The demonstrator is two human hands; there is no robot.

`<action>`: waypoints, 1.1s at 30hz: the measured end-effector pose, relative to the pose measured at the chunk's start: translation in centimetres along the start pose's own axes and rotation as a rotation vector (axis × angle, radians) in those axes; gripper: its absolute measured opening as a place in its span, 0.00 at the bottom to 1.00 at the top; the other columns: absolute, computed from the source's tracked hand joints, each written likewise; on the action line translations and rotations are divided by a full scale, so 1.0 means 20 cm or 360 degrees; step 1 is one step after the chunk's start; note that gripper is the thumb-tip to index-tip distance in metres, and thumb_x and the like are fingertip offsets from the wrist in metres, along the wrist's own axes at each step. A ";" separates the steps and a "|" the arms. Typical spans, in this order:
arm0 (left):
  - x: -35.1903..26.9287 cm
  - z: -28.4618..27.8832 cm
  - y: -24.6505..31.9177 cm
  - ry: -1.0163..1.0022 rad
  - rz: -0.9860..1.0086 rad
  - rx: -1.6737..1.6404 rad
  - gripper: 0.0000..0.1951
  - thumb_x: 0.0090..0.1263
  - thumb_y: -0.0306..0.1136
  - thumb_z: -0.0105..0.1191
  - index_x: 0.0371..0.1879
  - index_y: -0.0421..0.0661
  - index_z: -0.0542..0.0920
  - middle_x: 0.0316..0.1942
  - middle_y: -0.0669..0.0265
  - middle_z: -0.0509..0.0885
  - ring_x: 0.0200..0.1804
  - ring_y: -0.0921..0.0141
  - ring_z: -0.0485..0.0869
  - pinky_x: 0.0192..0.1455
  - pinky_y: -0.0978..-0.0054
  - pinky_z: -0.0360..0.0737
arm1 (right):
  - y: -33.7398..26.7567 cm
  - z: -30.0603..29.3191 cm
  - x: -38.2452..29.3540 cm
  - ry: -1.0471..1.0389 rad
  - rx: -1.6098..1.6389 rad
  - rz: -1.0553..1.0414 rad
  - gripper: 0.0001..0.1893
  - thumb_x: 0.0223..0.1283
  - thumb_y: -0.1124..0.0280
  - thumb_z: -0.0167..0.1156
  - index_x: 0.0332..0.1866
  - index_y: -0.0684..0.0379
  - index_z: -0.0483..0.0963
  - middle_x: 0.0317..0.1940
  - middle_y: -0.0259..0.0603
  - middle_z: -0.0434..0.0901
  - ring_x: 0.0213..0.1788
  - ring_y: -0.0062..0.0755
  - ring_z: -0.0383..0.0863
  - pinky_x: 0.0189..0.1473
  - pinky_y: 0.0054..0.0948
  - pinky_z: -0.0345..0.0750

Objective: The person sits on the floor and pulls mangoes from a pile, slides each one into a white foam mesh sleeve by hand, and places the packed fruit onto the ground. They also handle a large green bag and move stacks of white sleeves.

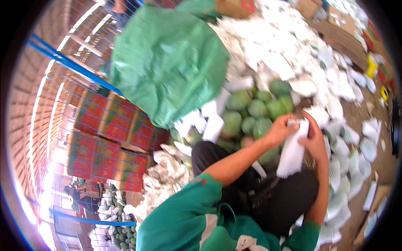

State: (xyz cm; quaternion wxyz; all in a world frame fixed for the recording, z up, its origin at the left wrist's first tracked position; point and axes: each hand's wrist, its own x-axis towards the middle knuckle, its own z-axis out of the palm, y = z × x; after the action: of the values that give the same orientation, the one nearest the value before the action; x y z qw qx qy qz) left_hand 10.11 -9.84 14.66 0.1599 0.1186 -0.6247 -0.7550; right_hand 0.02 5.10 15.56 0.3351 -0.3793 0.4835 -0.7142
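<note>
Both of my hands are on a white foam mesh sleeve (292, 153) that hangs down over my right knee. My left hand (282, 130) pinches its top edge, thumb across the rim. On the other side my right hand (314, 141) curls around the upper part of the sleeve. Whether a mango is inside cannot be told. In front of my knees lies a pile of green mangoes (258, 109), a few with a reddish tint. To the right, several mangoes in white mesh sleeves (339, 150) lie in rows on the floor.
A large green plastic sack (169, 62) stands ahead on the left, with white sleeves at its mouth. A heap of white wrappings (270, 34) spreads beyond the mangoes. Blue wire fencing (84, 78) and stacked red cartons (106, 125) are at left. Crumpled wrappings (166, 172) lie beside me.
</note>
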 end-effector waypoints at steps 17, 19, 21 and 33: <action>-0.17 0.47 -0.67 0.0390 -0.0534 -0.0780 0.06 0.67 0.31 0.57 0.34 0.41 0.78 0.28 0.67 0.82 0.27 0.78 0.77 0.30 0.78 0.75 | 0.40 -0.42 -0.66 0.0614 -0.0585 0.0992 0.12 0.59 0.76 0.60 0.47 0.67 0.77 0.40 0.36 0.80 0.39 0.22 0.79 0.46 0.22 0.75; -0.14 0.41 -0.71 0.0221 -0.0533 -0.0465 0.08 0.66 0.33 0.59 0.34 0.41 0.79 0.29 0.68 0.84 0.28 0.78 0.79 0.31 0.78 0.76 | 0.41 -0.39 -0.66 0.0719 -0.0661 0.0588 0.09 0.62 0.74 0.58 0.43 0.68 0.79 0.35 0.36 0.81 0.39 0.23 0.80 0.44 0.23 0.76; -0.10 0.33 -0.73 -0.0054 -0.0469 0.0115 0.09 0.65 0.35 0.60 0.34 0.41 0.81 0.28 0.69 0.83 0.28 0.79 0.78 0.31 0.79 0.75 | 0.31 -0.38 -0.59 0.0924 -0.0547 0.0271 0.09 0.63 0.74 0.57 0.43 0.68 0.79 0.35 0.36 0.81 0.39 0.24 0.80 0.43 0.23 0.76; -0.08 0.31 -0.73 -0.0239 -0.0486 0.0786 0.13 0.64 0.39 0.59 0.33 0.40 0.80 0.25 0.66 0.82 0.28 0.77 0.77 0.34 0.74 0.74 | 0.44 -0.31 -0.68 0.0252 0.0108 0.1062 0.12 0.52 0.70 0.66 0.39 0.66 0.79 0.33 0.31 0.83 0.34 0.16 0.78 0.40 0.21 0.75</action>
State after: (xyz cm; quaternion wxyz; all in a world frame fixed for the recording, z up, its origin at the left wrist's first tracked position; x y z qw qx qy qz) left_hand 7.98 -1.20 1.48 -0.0360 0.1903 -0.7745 -0.6022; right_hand 2.28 16.49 2.74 0.5242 -0.1322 0.5815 -0.6080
